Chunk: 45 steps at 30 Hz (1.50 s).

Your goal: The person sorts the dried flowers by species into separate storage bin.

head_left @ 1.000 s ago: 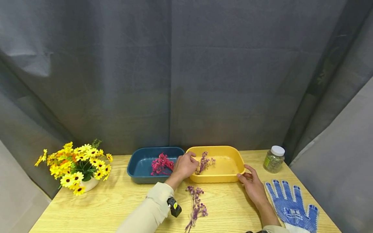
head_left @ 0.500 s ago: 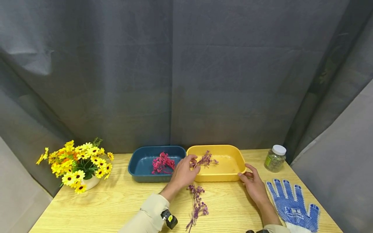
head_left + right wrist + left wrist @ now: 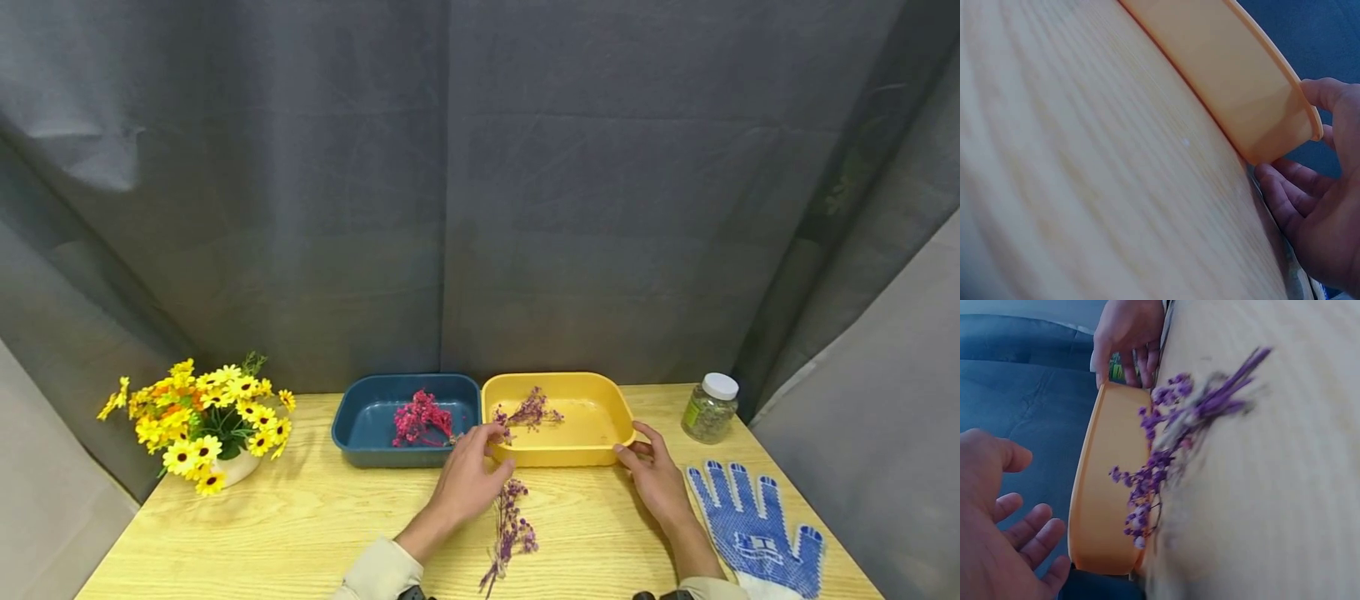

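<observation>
In the head view, my left hand hovers at the front left corner of a yellow tray, thumb and fingers spread with nothing between them. The left wrist view also shows these loose fingers apart from the tray wall. A sprig of dried purple flowers lies inside the tray. On the table in front is a purple dried-flower bunch, stems toward me. My right hand holds the tray's front right corner; the right wrist view has its thumb at the rim and fingers against the side.
A dark blue tray with pink dried flowers stands directly left of the yellow one. Yellow artificial flowers in a white pot are at far left. A white-lidded jar and a blue-and-white glove lie on the right.
My left hand has let go of the purple sprig, which now lies flatter in the yellow tray, and has drawn back toward me. The right hand stays at the tray's corner.
</observation>
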Each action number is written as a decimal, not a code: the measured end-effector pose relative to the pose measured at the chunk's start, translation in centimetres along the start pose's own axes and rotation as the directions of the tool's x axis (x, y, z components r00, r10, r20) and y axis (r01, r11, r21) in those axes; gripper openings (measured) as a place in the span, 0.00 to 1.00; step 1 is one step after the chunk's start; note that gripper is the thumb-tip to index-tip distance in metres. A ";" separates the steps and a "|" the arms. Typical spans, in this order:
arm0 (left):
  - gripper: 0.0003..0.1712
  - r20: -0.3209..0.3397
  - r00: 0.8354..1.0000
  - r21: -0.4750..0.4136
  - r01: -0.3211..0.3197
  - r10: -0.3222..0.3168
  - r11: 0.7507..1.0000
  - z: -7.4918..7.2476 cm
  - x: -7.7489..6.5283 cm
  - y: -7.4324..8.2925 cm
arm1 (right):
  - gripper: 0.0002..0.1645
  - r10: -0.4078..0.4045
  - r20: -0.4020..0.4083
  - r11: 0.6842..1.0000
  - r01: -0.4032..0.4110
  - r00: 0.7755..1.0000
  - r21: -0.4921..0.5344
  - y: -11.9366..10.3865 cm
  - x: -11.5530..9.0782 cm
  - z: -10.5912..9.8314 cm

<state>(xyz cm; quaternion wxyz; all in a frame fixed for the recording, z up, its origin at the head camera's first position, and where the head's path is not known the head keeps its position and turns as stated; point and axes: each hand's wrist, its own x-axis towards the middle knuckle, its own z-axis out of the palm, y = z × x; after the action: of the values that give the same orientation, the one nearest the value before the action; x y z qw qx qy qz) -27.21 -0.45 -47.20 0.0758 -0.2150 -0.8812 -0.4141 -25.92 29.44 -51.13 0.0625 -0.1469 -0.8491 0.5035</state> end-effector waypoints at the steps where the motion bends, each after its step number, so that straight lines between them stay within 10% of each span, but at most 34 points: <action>1: 0.25 0.006 1.000 -0.002 0.002 -0.002 1.000 0.0 -0.3 0.0 | 0.41 0.002 0.003 1.000 -0.002 1.000 0.002 0.0 0.0 0.0; 16: 0.28 0.071 0.990 -0.013 0.121 -0.120 0.993 0.8 -3.0 -0.9 | 0.42 -0.002 0.000 1.000 0.002 1.000 -0.004 0.3 0.2 0.2; 45: 0.22 0.194 0.970 0.159 0.114 -0.145 0.981 1.2 -6.2 -1.1 | 0.41 -0.011 0.001 1.000 0.011 1.000 0.002 0.3 0.1 0.1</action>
<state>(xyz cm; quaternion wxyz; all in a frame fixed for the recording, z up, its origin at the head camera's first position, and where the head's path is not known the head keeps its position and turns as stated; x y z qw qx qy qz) -22.09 -2.15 -50.68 -0.0268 -0.1921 -0.9246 -0.3277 -26.02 29.54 -51.43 0.0652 -0.1418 -0.8495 0.5040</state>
